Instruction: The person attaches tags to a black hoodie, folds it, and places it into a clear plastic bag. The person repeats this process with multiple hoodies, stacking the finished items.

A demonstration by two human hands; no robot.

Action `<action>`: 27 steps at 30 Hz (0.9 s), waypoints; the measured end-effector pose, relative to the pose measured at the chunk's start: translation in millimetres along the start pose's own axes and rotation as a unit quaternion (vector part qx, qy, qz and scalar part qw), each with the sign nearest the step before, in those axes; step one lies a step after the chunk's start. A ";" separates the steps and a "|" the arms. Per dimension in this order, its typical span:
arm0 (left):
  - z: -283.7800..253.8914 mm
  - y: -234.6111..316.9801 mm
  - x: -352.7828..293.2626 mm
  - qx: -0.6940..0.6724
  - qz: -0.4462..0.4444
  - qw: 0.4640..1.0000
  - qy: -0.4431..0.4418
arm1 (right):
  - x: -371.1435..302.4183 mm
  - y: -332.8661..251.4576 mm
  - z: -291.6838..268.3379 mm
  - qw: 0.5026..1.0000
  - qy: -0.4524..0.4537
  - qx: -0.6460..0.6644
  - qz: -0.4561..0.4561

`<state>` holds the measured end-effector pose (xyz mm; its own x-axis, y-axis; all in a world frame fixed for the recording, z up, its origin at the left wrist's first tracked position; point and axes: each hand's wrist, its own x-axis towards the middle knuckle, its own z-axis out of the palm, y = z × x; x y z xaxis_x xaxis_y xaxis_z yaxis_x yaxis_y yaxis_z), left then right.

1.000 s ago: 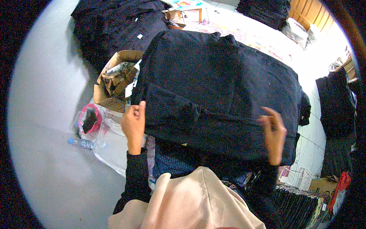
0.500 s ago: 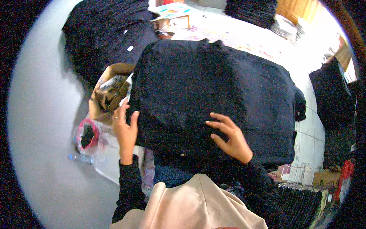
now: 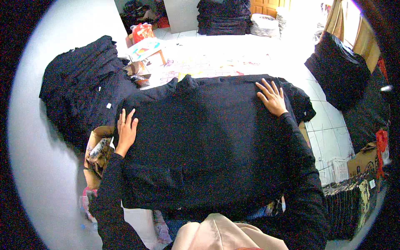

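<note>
A black shirt (image 3: 200, 137) lies spread before me on top of what looks like a stack of dark cloth. My left hand (image 3: 127, 132) rests by its left edge, fingers stretched out on the fabric. Toward the far right part of the shirt, my right hand (image 3: 271, 99) lies flat with its fingers spread. Neither hand grips anything. A bunched part of dark cloth sticks out beyond the right hand. What supports the shirt is mostly hidden beneath it.
A tall pile of black garments (image 3: 79, 89) stands at the left, with an open cardboard box (image 3: 88, 166) nearer me. More black stacks (image 3: 339, 73) rise at the right, with folded dark garments (image 3: 343, 208) below. At the back are another dark stack (image 3: 223, 16) and a red bag (image 3: 142, 32).
Both hands have moved away from me along the shirt, the right one also rightward. The right hand now lies flat. The view has shifted, showing more of the far room.
</note>
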<state>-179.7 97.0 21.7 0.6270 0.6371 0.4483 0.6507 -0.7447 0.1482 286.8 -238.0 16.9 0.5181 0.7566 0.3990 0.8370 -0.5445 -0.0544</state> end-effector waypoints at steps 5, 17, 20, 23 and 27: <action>27.1 -5.6 44.3 -0.054 -0.104 0.969 0.219 | 36.0 34.7 24.4 0.986 0.071 0.145 0.048; -13.6 -8.7 74.4 -0.556 -0.174 0.794 0.175 | 39.2 62.4 -40.7 0.996 0.033 0.036 -0.075; -56.6 -3.5 42.6 -0.612 -0.059 0.772 0.163 | 2.3 75.9 -63.1 0.982 0.083 0.156 -0.060; -101.0 -5.7 -9.5 -0.696 -0.097 0.704 0.102 | -39.6 90.3 -92.2 0.964 0.057 0.259 -0.005; -140.4 -20.5 -92.7 -0.649 0.018 0.760 -0.035 | -94.6 96.5 -134.0 0.916 -0.185 0.356 0.029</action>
<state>-311.3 25.3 100.9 0.6854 0.5866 0.4315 -0.3096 -0.3016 0.9018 295.0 -410.6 96.5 0.4791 0.8765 0.0469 0.6409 -0.3128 -0.7010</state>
